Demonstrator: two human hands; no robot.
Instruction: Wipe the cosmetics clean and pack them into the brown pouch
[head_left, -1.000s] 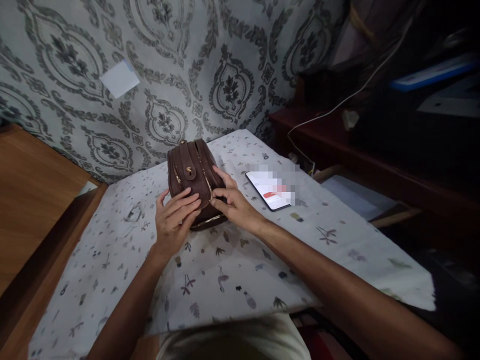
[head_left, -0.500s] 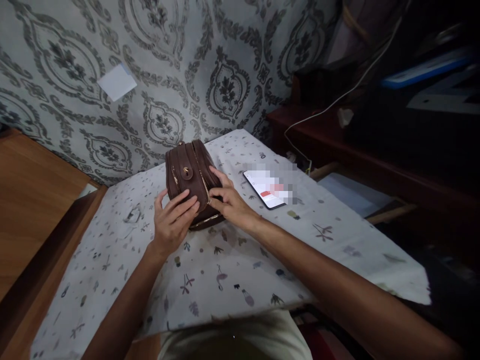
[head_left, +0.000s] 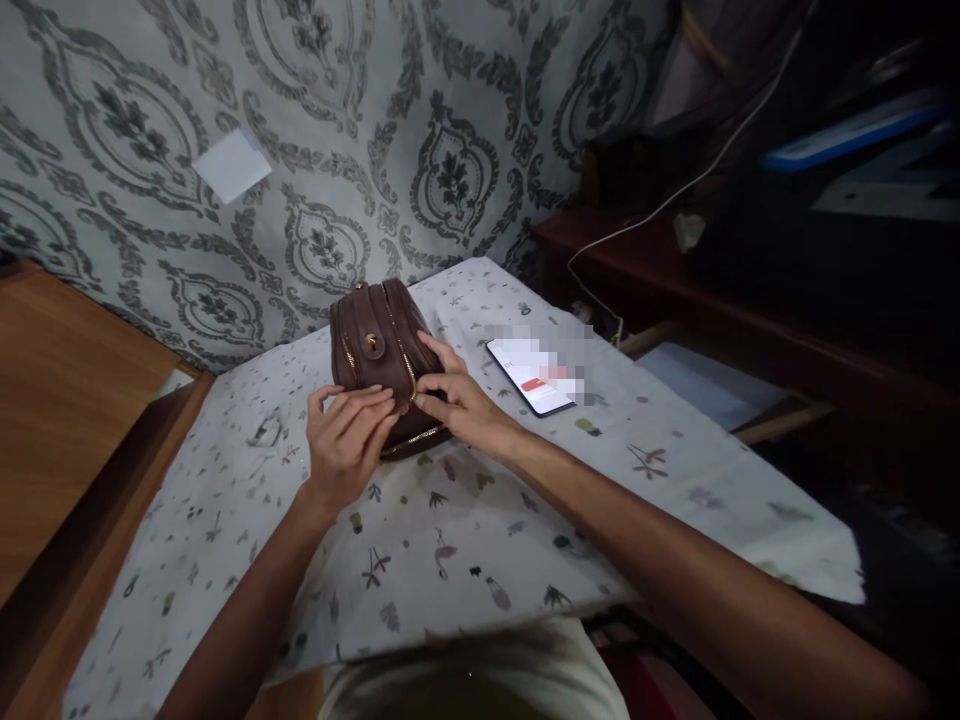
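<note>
A dark brown bag with gold zips and a round clasp tab stands on the patterned white tablecloth. At its near left edge is my left hand, fingers bent and drawn together against the bag's front. My right hand is at the bag's right side, thumb and forefinger pinched at the end of the gold zip, with another finger lying along the side. Whether a zip pull sits between the fingertips is too small to tell.
Right of the bag lies a phone with a lit, partly blurred screen. A dark red desk with a white cable and an open drawer stands at the right. Wooden furniture is at the left, a patterned wall behind.
The fingers of my left hand have drawn in and bent more, down from the bag's front face toward its lower edge. My right hand has barely moved.
</note>
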